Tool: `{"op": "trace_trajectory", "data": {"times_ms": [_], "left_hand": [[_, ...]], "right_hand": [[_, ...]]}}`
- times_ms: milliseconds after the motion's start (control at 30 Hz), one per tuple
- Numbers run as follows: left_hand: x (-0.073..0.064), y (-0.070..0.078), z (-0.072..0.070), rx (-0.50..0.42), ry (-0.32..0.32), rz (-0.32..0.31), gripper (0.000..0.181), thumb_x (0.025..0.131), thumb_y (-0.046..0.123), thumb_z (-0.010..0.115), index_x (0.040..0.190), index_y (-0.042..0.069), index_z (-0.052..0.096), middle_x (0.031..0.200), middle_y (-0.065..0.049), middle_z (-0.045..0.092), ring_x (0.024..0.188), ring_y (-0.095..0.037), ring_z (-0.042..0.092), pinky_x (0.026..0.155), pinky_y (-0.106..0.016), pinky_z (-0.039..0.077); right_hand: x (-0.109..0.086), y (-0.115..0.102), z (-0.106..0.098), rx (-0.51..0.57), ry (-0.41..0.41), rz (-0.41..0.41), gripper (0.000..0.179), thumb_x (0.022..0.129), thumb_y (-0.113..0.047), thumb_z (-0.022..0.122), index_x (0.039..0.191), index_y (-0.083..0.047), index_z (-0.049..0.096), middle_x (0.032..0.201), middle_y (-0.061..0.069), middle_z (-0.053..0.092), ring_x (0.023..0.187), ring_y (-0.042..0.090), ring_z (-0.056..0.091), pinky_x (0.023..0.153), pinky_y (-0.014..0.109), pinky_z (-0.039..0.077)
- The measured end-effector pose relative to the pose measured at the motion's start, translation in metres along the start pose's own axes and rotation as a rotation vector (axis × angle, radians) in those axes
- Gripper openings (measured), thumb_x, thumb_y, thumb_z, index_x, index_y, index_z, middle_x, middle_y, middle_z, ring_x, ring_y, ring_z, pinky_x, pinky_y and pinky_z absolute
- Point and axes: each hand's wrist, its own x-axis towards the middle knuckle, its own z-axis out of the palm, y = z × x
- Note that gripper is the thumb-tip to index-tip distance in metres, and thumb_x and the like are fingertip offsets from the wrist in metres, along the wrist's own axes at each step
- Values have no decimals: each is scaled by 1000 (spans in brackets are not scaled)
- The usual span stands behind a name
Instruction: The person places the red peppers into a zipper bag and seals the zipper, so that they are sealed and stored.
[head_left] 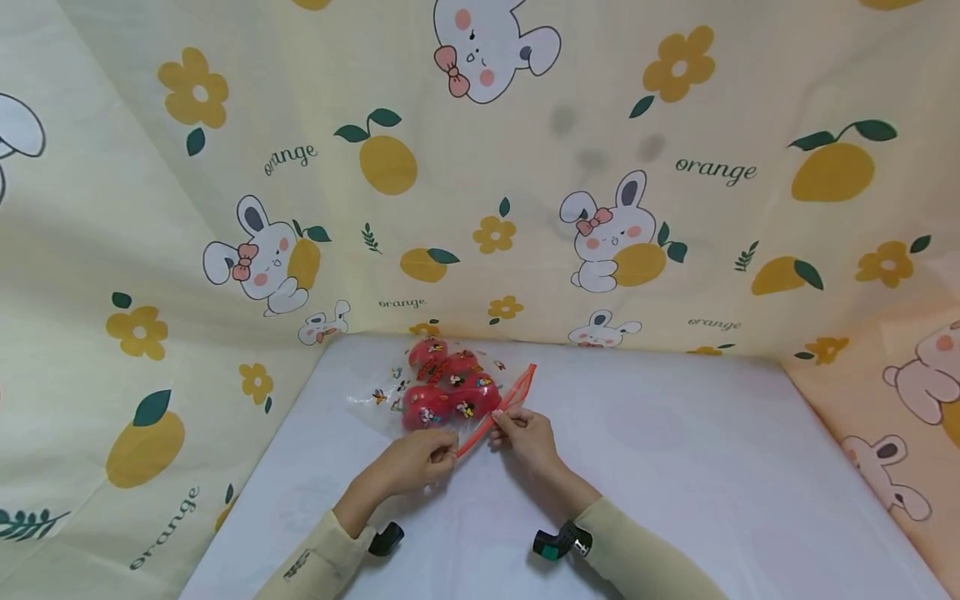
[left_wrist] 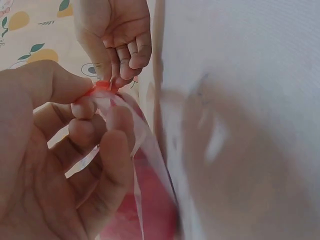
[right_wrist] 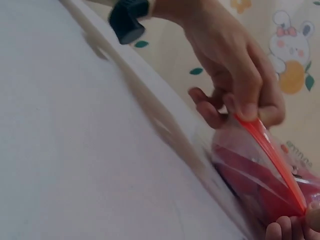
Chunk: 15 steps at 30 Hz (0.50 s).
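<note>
A clear zip bag (head_left: 390,412) printed with small cartoon figures lies on the white table, and several round red things (head_left: 427,407) show through it. Along its near right edge runs a red zip strip (head_left: 480,433). My left hand (head_left: 420,460) pinches the strip's near end between thumb and finger. Farther along, my right hand (head_left: 531,437) pinches the strip too, and its far part sticks out as a narrow loop. The right wrist view shows the strip (right_wrist: 277,162) stretched between my two hands. In the left wrist view, both hands meet at the strip (left_wrist: 102,86).
The white table (head_left: 675,467) spreads to the right of the bag. A patterned cloth (head_left: 525,183) with rabbits and oranges stands behind the table and along its sides. Each wrist carries a black camera (head_left: 386,540).
</note>
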Motion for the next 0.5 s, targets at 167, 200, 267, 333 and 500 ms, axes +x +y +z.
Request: {"op": "trace_trajectory", "data": {"times_ms": [167, 200, 267, 333, 500], "left_hand": [[-2, -2, -1, -10, -14, 13, 23, 96, 10, 65, 83, 25, 53, 72, 13, 44, 69, 0, 43, 62, -22, 35], [-3, -2, -2, -14, -15, 16, 23, 96, 10, 65, 83, 25, 53, 72, 13, 43, 69, 0, 43, 62, -22, 35], [-4, -2, -3, -28, -20, 27, 23, 96, 9, 64, 82, 24, 52, 73, 14, 43, 69, 0, 42, 62, -22, 34], [-4, -2, -4, -39, -25, 41, 23, 96, 9, 64, 82, 23, 52, 72, 14, 42, 69, 0, 42, 62, -22, 34], [-4, -2, -5, -55, -35, 61, 23, 97, 10, 64, 82, 22, 52, 73, 14, 42, 69, 1, 42, 62, -22, 34]], "right_hand": [[8, -3, -11, -16, 59, 21, 22, 104, -11, 72, 106, 11, 72, 83, 20, 77, 67, 18, 74, 66, 29, 62], [10, -3, -14, -24, 67, 18, 22, 105, -12, 72, 106, 10, 72, 83, 21, 76, 67, 19, 74, 65, 29, 62], [14, -5, -21, -43, 88, 20, 21, 104, -12, 72, 106, 9, 72, 83, 21, 76, 67, 19, 74, 65, 28, 61], [19, -7, -28, -61, 103, 16, 21, 105, -12, 72, 106, 9, 72, 84, 23, 76, 67, 20, 74, 65, 28, 61], [28, -11, -46, -82, 155, 6, 25, 104, -14, 73, 109, 11, 71, 86, 23, 76, 68, 21, 75, 66, 31, 63]]}}
